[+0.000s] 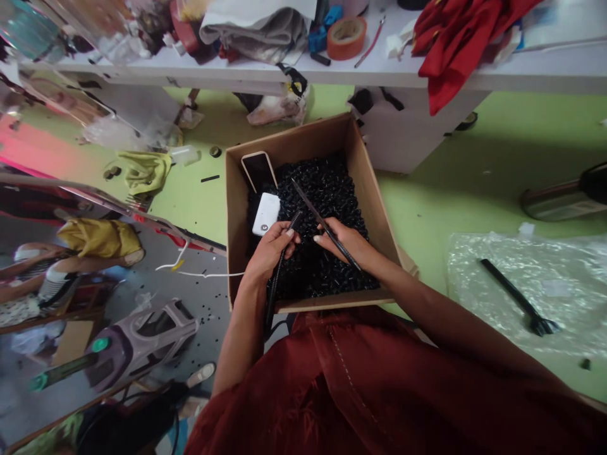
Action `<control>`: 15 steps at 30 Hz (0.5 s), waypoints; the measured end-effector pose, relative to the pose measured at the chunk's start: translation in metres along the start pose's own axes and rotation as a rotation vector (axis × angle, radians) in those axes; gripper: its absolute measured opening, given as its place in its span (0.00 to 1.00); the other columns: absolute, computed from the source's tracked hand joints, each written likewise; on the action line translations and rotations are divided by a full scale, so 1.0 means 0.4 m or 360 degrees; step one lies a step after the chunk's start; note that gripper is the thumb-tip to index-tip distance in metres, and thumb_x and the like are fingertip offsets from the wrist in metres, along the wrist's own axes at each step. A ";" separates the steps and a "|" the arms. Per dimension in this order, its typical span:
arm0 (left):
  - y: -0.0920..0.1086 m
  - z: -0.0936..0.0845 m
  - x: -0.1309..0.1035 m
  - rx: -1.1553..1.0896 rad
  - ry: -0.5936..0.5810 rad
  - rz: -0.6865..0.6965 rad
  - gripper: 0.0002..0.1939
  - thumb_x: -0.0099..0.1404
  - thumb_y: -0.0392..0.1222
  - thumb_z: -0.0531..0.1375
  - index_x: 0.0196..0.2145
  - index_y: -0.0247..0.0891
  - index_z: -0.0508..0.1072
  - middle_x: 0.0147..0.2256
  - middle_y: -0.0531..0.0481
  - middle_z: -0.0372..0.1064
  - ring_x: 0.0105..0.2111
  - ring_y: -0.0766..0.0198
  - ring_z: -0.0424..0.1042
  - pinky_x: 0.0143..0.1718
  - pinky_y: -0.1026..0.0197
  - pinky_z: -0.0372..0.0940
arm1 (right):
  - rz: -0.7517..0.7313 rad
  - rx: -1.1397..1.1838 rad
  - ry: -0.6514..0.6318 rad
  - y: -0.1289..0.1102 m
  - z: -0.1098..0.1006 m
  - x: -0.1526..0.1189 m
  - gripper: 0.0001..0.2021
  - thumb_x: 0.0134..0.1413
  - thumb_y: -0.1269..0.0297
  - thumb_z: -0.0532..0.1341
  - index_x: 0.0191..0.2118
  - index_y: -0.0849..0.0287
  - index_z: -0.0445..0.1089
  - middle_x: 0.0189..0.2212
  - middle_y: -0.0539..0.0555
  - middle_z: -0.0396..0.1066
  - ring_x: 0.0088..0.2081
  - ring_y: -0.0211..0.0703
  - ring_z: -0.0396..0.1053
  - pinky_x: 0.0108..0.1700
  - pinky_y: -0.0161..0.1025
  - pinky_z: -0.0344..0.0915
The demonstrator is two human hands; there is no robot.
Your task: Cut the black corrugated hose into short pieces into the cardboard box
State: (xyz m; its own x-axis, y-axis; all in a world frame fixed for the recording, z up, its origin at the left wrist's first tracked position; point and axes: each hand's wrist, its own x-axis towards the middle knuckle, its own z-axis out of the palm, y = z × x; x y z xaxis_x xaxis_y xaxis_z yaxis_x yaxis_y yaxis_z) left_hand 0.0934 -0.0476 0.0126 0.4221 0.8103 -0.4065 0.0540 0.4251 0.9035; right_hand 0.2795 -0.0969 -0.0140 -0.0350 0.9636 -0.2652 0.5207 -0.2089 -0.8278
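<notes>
A cardboard box (374, 208) holds a heap of small black pieces (327, 177). Over the heap, my left hand (275, 246) is closed around a black ribbed strip (276, 278) that hangs down toward the box's near edge. My right hand (344, 240) has its fingers wrapped round long dark tweezers (313, 210), whose tips point up and left above the pieces. Inside the box's left side, a phone (259, 170) leans on the wall, and a white device (266, 213) lies just beyond my left hand.
A cluttered shelf (341, 77) runs across the top, with orange tape (346, 38) and red cloth (455, 50). At right are a plastic sheet (474, 278), a black brush (512, 294) and a metal flask (554, 202). A white cord (203, 275) reaches the box; people sit at left.
</notes>
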 end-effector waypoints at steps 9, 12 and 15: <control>0.003 -0.007 0.003 0.0062 0.0199 0.0083 0.16 0.58 0.46 0.61 0.44 0.37 0.69 0.31 0.53 0.67 0.21 0.74 0.61 0.21 0.68 0.56 | -0.0084 -0.0169 -0.0164 0.001 0.001 -0.007 0.29 0.53 0.47 0.59 0.56 0.59 0.56 0.47 0.60 0.69 0.45 0.50 0.69 0.45 0.43 0.63; 0.003 -0.006 0.003 0.0113 0.0223 0.0105 0.17 0.60 0.46 0.59 0.45 0.36 0.70 0.28 0.53 0.66 0.20 0.74 0.60 0.21 0.67 0.56 | -0.0118 -0.0273 -0.0214 -0.004 0.002 -0.009 0.30 0.53 0.47 0.60 0.56 0.60 0.57 0.49 0.62 0.68 0.48 0.52 0.67 0.46 0.44 0.62; -0.001 -0.008 0.006 0.0227 0.0260 0.0140 0.17 0.60 0.46 0.59 0.45 0.35 0.71 0.28 0.53 0.65 0.20 0.74 0.59 0.21 0.67 0.55 | -0.0133 -0.0343 -0.0226 -0.006 0.002 -0.009 0.31 0.52 0.47 0.60 0.56 0.61 0.57 0.49 0.62 0.67 0.48 0.53 0.67 0.47 0.45 0.61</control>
State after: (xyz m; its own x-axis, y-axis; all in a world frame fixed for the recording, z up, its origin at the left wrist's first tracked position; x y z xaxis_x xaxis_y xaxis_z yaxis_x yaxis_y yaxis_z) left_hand 0.0915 -0.0444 0.0108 0.2793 0.9013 -0.3312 0.1555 0.2979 0.9418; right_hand 0.2776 -0.1001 -0.0116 -0.1968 0.9397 -0.2798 0.6800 -0.0748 -0.7294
